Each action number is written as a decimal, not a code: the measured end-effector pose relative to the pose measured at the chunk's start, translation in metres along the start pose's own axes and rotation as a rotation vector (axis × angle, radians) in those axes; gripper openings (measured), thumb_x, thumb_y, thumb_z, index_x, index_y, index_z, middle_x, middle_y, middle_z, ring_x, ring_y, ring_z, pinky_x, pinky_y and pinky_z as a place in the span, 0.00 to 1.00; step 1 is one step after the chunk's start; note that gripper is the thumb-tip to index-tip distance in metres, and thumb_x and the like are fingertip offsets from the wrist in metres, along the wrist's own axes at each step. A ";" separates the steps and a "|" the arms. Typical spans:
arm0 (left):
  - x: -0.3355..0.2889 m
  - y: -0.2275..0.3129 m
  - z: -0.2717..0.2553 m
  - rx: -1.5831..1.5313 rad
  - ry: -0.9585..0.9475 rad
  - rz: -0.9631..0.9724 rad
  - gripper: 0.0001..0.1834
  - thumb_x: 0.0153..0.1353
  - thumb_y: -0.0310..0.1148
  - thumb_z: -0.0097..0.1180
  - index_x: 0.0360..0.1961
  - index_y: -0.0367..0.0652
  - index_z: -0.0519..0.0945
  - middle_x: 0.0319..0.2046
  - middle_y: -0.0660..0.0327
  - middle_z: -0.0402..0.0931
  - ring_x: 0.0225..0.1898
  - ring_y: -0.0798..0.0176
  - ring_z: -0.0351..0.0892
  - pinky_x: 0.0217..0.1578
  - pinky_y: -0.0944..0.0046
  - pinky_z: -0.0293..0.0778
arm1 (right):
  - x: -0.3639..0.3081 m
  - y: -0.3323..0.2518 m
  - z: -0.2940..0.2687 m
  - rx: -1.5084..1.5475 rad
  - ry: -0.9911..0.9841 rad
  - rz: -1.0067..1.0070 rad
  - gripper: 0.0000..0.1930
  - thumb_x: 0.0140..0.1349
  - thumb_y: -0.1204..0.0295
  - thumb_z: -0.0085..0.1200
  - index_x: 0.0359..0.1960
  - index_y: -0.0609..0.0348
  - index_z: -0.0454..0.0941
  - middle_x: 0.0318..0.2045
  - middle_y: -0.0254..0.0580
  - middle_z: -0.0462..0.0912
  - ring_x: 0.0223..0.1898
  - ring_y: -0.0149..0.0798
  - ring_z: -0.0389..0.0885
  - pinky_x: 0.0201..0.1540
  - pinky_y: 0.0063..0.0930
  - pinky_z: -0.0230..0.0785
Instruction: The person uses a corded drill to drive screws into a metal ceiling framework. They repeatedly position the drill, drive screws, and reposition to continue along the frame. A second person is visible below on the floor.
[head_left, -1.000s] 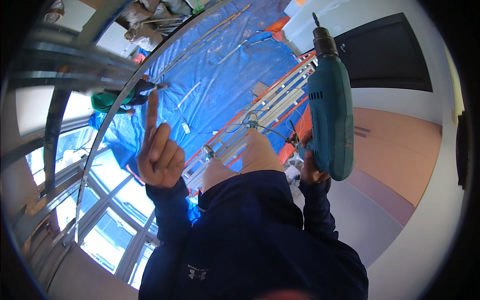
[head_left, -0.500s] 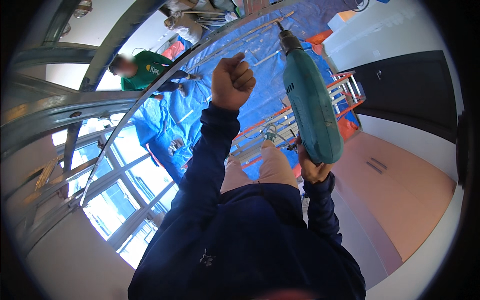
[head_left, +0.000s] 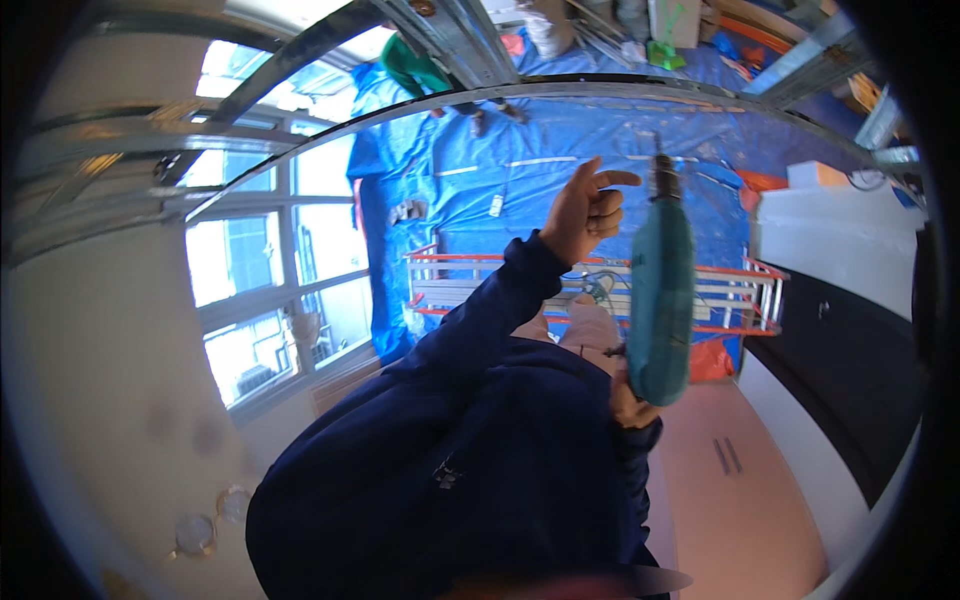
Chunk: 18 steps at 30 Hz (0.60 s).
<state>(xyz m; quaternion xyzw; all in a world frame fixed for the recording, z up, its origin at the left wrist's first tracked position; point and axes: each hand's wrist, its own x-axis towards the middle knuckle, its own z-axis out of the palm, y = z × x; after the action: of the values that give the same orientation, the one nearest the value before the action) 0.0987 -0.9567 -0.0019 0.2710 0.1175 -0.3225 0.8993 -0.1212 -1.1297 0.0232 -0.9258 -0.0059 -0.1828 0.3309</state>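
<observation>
A teal power drill [head_left: 662, 300] points up and away, with a bit in its dark chuck [head_left: 663, 180]. My right hand [head_left: 628, 405] is wrapped round its handle, and the drill's body hides most of the fingers. Left of the chuck is my left hand [head_left: 585, 215], apart from the drill. Its index finger stretches toward the chuck while the other fingers stay curled into the palm. Whether those curled fingers hold anything small is hidden.
Beneath me stands a work platform [head_left: 460, 295] with orange-red edges. Metal studs and a curved-looking track [head_left: 600, 92] cross overhead and ahead. Blue tarp [head_left: 450, 225] covers the floor. A person in green [head_left: 410, 65] is beyond the frame; a black door [head_left: 830, 365] is at right.
My view has turned, and the metal track now crosses above the drill bit. My left hand has gone from a fist to an extended index finger, nearer the chuck. The drill stays in my right hand.
</observation>
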 end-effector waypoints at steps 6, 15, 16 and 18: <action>-0.018 0.000 0.026 0.386 -0.016 -0.048 0.46 0.69 0.75 0.34 0.46 0.39 0.83 0.26 0.68 0.76 0.23 0.75 0.69 0.23 0.71 0.61 | 0.002 -0.051 0.035 0.558 0.209 0.470 0.12 0.55 0.72 0.66 0.40 0.63 0.83 0.29 0.40 0.84 0.28 0.37 0.83 0.33 0.30 0.75; 0.014 -0.016 0.096 0.760 -0.476 -0.088 0.35 0.73 0.64 0.44 0.42 0.38 0.83 0.34 0.61 0.82 0.38 0.65 0.83 0.46 0.64 0.76 | 0.026 -0.069 -0.012 0.664 0.342 0.505 0.12 0.54 0.82 0.56 0.41 0.66 0.82 0.29 0.38 0.85 0.30 0.30 0.83 0.34 0.25 0.74; 0.021 -0.022 0.104 0.763 -0.508 -0.050 0.37 0.71 0.65 0.46 0.41 0.36 0.83 0.33 0.61 0.81 0.38 0.65 0.81 0.44 0.64 0.75 | 0.029 -0.063 -0.017 0.648 0.356 0.497 0.12 0.54 0.82 0.57 0.42 0.66 0.82 0.30 0.38 0.85 0.31 0.30 0.83 0.34 0.24 0.74; 0.033 -0.038 0.121 0.794 -0.551 0.018 0.40 0.68 0.68 0.49 0.40 0.33 0.83 0.32 0.60 0.80 0.36 0.67 0.78 0.41 0.63 0.73 | 0.035 -0.049 -0.027 0.679 0.375 0.515 0.13 0.56 0.82 0.57 0.45 0.67 0.80 0.33 0.39 0.85 0.32 0.30 0.83 0.35 0.24 0.74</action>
<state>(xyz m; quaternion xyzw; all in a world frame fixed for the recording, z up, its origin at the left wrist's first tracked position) 0.1035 -1.0660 0.0696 0.4991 -0.2595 -0.3942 0.7267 -0.1037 -1.1123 0.0846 -0.6876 0.2246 -0.2465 0.6450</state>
